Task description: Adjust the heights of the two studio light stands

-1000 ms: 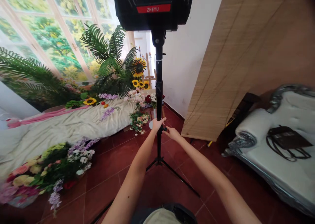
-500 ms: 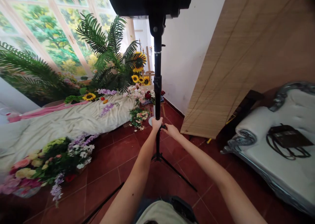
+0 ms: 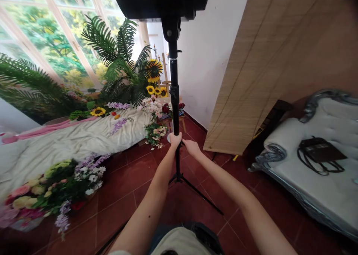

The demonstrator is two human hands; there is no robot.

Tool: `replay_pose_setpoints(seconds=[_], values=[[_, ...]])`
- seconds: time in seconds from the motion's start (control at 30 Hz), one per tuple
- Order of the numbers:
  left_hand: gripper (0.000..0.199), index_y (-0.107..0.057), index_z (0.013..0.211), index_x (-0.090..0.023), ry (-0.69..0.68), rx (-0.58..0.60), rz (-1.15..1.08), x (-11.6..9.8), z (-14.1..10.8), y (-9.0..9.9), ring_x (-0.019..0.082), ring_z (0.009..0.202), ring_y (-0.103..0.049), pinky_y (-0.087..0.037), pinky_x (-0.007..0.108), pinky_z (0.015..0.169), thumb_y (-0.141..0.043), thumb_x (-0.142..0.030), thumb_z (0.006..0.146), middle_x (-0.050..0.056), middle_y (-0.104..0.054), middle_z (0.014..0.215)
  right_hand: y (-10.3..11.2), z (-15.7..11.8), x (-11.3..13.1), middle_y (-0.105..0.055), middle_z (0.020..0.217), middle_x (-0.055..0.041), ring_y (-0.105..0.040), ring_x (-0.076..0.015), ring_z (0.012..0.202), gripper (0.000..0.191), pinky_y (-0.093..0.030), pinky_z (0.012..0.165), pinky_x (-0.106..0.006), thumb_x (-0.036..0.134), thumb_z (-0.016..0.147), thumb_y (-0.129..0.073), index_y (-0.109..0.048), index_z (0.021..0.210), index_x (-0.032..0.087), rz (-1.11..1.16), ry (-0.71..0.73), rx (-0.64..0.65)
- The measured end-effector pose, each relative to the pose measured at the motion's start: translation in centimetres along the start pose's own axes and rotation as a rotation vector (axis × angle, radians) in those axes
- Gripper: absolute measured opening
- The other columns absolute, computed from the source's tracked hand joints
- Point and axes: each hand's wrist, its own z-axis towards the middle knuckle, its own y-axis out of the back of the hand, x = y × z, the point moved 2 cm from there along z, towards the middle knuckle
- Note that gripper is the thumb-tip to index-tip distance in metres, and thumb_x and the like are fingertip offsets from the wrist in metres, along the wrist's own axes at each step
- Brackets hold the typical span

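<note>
A black light stand (image 3: pixel 174 75) rises upright in front of me, with a bulky black studio light (image 3: pixel 160 3) on top bearing a red label. My left hand (image 3: pixel 175 139) is wrapped round the pole low down, above where the tripod legs spread. Beside it on the right, my right hand (image 3: pixel 191 147) is closed at the stand's clamp knob, which its fingers mostly hide. One tripod leg (image 3: pixel 203 195) reaches toward the lower right over the red tiles.
To the left is a bed-like surface with a cream cloth (image 3: pixel 92 135) and flower arrangements (image 3: pixel 50 191). Palm fronds (image 3: pixel 120 61) stand by the window. A bamboo blind (image 3: pixel 229 98) hangs right of the stand. A white sofa (image 3: pixel 330 117) with a dark bag (image 3: pixel 321 152) is at far right.
The view has shifted slightly, so the stand and light appear further left. My right hand's fingers have turned over the knob; my left hand still grips the pole.
</note>
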Motion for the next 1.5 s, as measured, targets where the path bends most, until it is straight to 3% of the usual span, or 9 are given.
replay_pose_setpoints(seconds=[0.1, 0.3, 0.43, 0.53, 0.67, 0.87, 1.23, 1.4, 1.5], values=[[0.024, -0.052, 0.047, -0.017, 0.005, -0.013, 0.013, -0.1, -0.1, 0.0, 0.013, 0.043, -0.056, -0.041, 0.020, 0.046, -0.059, -0.028, 0.066, 0.003, -0.053, 0.042, -0.2, -0.1, 0.1, -0.066, 0.107, -0.0110, -0.063, -0.0210, 0.097, 0.037, -0.045, 0.076, -0.028, 0.029, 0.097, -0.030, -0.043, 0.132, 0.027, -0.068, 0.044, 0.014], [0.026, -0.053, 0.047, -0.016, 0.024, 0.004, 0.028, 0.3, 0.2, -0.1, 0.013, 0.042, -0.055, -0.041, 0.020, 0.045, -0.058, -0.031, 0.067, 0.003, -0.055, 0.043, -0.3, -0.4, -0.1, -0.067, 0.102, -0.0108, -0.064, -0.0252, 0.096, 0.054, -0.046, 0.076, -0.032, 0.064, 0.088, -0.031, -0.056, 0.110, 0.022, 0.073, -0.101, 0.005], [0.024, -0.054, 0.048, -0.016, 0.016, -0.006, 0.028, 0.6, 0.4, -0.1, 0.013, 0.042, -0.054, -0.040, 0.020, 0.044, -0.059, -0.030, 0.066, 0.003, -0.054, 0.042, -0.7, -0.3, -0.7, -0.069, 0.094, -0.0091, -0.064, -0.0258, 0.093, 0.060, -0.048, 0.075, -0.033, 0.072, 0.081, -0.035, -0.059, 0.100, 0.021, 0.295, -0.152, 0.038], [0.023, -0.054, 0.048, -0.016, 0.018, 0.015, -0.011, 0.5, 0.3, 0.0, 0.012, 0.042, -0.054, -0.040, 0.019, 0.044, -0.060, -0.028, 0.066, 0.003, -0.054, 0.042, -1.6, 0.1, -1.2, -0.069, 0.085, -0.0084, -0.066, -0.0207, 0.078, 0.056, -0.050, 0.068, -0.029, 0.068, 0.083, -0.038, -0.060, 0.089, 0.018, 0.584, -0.168, 0.075], [0.021, -0.054, 0.049, -0.015, 0.031, 0.020, -0.026, 0.1, 0.1, 0.1, 0.012, 0.043, -0.054, -0.039, 0.019, 0.044, -0.061, -0.025, 0.066, 0.002, -0.054, 0.043, -3.1, 0.8, -1.1, -0.069, 0.084, -0.0097, -0.063, -0.0126, 0.057, 0.050, -0.050, 0.050, -0.022, 0.060, 0.088, -0.038, -0.057, 0.087, 0.014, 1.095, -0.294, 0.176], [0.023, -0.053, 0.049, -0.015, 0.021, 0.011, -0.001, 0.0, 0.1, 0.2, 0.011, 0.041, -0.051, -0.038, 0.019, 0.043, -0.061, -0.027, 0.067, 0.002, -0.054, 0.045, -3.5, 1.3, -0.5, -0.069, 0.079, -0.0103, -0.059, -0.0091, 0.050, 0.035, -0.050, 0.046, -0.019, 0.045, 0.089, -0.049, -0.055, 0.077, 0.013, 1.324, -0.351, 0.153], [0.020, -0.056, 0.050, -0.014, 0.071, 0.014, -0.024, -0.4, -0.2, 0.4, 0.012, 0.045, -0.055, -0.040, 0.019, 0.046, -0.064, -0.025, 0.065, 0.002, -0.055, 0.044, -3.6, 1.2, -0.4, -0.069, 0.073, -0.0103, -0.063, -0.0125, 0.058, 0.035, -0.050, 0.052, -0.021, 0.042, 0.087, -0.051, -0.056, 0.069, 0.014, 1.224, -0.298, 0.042], [0.021, -0.054, 0.050, -0.014, 0.030, 0.023, -0.029, -0.1, -0.1, 0.3, 0.011, 0.041, -0.052, -0.039, 0.019, 0.043, -0.062, -0.026, 0.066, 0.002, -0.054, 0.045, -2.8, 0.5, -0.3, -0.069, 0.087, -0.0030, -0.065, -0.0165, 0.081, 0.012, -0.049, 0.068, -0.025, 0.023, 0.077, -0.061, -0.055, 0.087, 0.020, 0.750, -0.240, -0.233], [0.023, -0.054, 0.048, -0.015, 0.019, 0.023, -0.012, 0.1, 0.1, 0.3, 0.011, 0.042, -0.053, -0.040, 0.019, 0.045, -0.062, -0.027, 0.066, 0.003, -0.055, 0.045, -2.8, 0.1, 0.1, -0.067, 0.089, -0.0018, -0.064, -0.0175, 0.084, 0.016, -0.046, 0.070, -0.026, 0.020, 0.077, -0.056, -0.051, 0.091, 0.023, 0.610, -0.217, -0.236]])
